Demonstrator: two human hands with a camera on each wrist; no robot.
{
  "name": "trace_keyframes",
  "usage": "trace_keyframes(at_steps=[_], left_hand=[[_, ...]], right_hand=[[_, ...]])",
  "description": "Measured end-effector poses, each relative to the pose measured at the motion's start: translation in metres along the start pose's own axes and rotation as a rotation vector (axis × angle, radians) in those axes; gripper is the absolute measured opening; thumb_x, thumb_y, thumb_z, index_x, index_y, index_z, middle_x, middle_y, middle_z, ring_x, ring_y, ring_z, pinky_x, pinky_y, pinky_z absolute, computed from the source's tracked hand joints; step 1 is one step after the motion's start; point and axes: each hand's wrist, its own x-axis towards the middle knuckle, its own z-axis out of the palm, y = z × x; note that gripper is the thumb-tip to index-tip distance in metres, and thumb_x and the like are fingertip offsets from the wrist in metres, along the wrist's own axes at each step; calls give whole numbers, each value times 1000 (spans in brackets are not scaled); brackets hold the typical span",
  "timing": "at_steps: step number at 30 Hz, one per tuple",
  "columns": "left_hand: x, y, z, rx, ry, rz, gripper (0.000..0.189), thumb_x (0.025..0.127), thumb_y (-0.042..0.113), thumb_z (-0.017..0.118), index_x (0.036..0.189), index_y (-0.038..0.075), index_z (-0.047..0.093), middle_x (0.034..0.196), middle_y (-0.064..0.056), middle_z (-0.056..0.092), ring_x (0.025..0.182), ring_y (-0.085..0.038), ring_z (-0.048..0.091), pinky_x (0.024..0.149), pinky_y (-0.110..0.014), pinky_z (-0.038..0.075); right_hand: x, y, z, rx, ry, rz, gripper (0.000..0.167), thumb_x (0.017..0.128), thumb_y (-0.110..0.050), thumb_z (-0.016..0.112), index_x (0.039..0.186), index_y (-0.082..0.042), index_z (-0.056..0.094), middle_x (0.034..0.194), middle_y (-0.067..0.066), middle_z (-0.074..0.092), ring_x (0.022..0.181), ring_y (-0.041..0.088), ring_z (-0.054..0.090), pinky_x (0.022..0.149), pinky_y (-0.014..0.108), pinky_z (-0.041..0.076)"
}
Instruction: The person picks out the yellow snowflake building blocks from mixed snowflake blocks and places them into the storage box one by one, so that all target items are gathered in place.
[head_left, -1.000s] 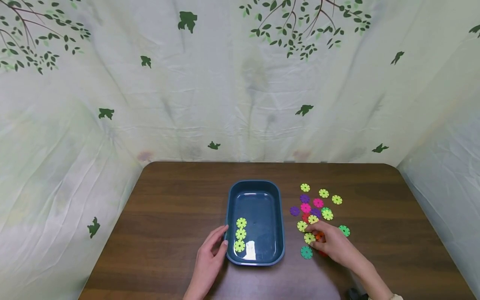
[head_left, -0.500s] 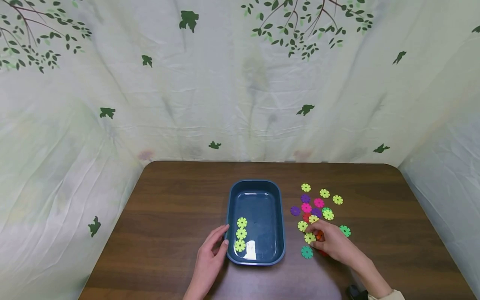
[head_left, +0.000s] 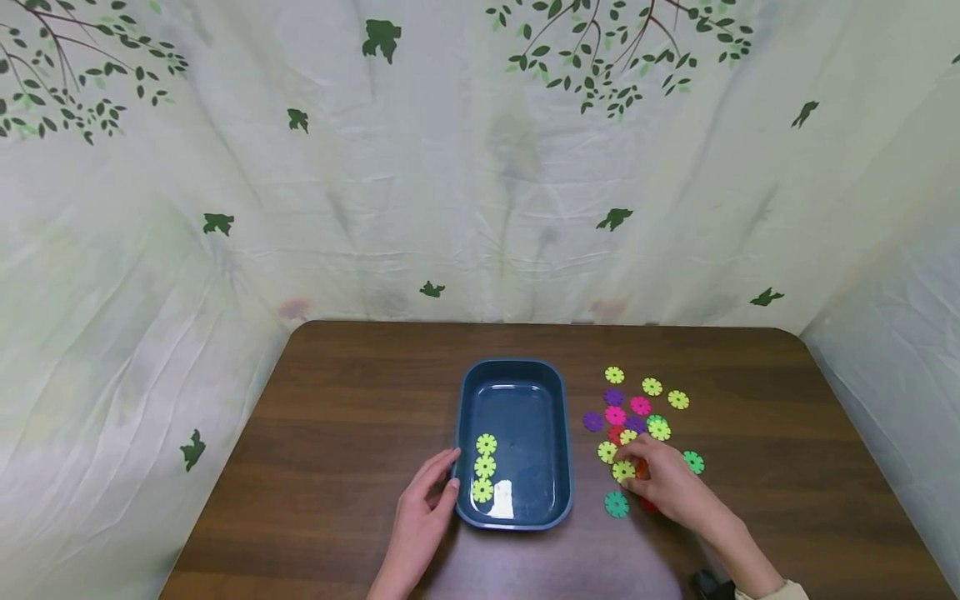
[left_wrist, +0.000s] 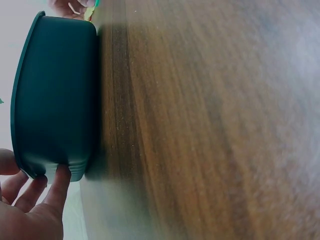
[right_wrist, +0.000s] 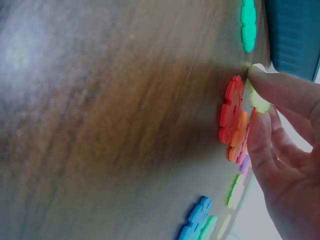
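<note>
Room is left on the tabletop (head_left: 360,417) at left. The blue tray (head_left: 521,421) is touched at its left edge by the left hand (head_left: 422,510), fingers extended; three yellow discs (head_left: 485,466) are already inside, beside bare floor. Another yellow disc (head_left: 622,472) is pinched by the right hand (head_left: 673,485) among loose discs (head_left: 641,406).

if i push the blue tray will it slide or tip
The blue tray would probably slide, not tip, being low with a broad base. It's likely stiff: no dent shows where the left hand touches it.

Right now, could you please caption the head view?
Left hand touching blue rectangular tray, right hand pinching yellow notched disc.
</note>
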Motion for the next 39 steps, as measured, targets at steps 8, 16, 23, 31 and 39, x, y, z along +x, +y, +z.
trace_keyframes(at_steps=[8, 16, 23, 31, 39], left_hand=[[0, 0, 0, 5, -2, -3, 39, 96, 5, 62, 134, 13, 61, 135, -1, 56, 116, -21, 58, 87, -29, 54], [-1, -1, 0, 10, -2, -20, 39, 96, 6, 62, 135, 15, 61, 136, -1, 55, 116, -22, 58, 87, -29, 54], [-1, -1, 0, 11, -1, -26, 39, 96, 7, 62, 135, 15, 61, 136, -1, 55, 117, -22, 58, 87, -29, 54], [-1, -1, 0, 5, -4, -16, 39, 96, 7, 62, 135, 15, 61, 136, -2, 55, 116, -22, 58, 87, -29, 54], [0, 0, 0, 8, -2, -9, 40, 96, 6, 62, 135, 15, 61, 136, -2, 55, 114, -22, 58, 87, -29, 54]], right_hand=[[0, 0, -3, 24, 59, 46, 26, 77, 0, 81, 93, -17, 71, 85, -11, 62, 76, 9, 55, 66, 26, 51], [1, -2, -3, 62, 71, 86, 19, 82, 0, 77, 89, -15, 68, 76, -10, 60, 71, 7, 55, 65, 25, 50], [2, -5, -3, 101, 49, 134, 14, 85, -5, 76, 88, -15, 67, 76, -9, 62, 71, 8, 56, 65, 25, 51], [7, -7, -4, 125, 97, 149, 14, 84, -4, 77, 89, -13, 68, 76, -8, 61, 73, 10, 58, 67, 25, 52], [14, -15, -8, 192, 114, 159, 12, 86, -7, 76, 90, -13, 66, 81, -4, 62, 75, 13, 59, 69, 25, 54]])
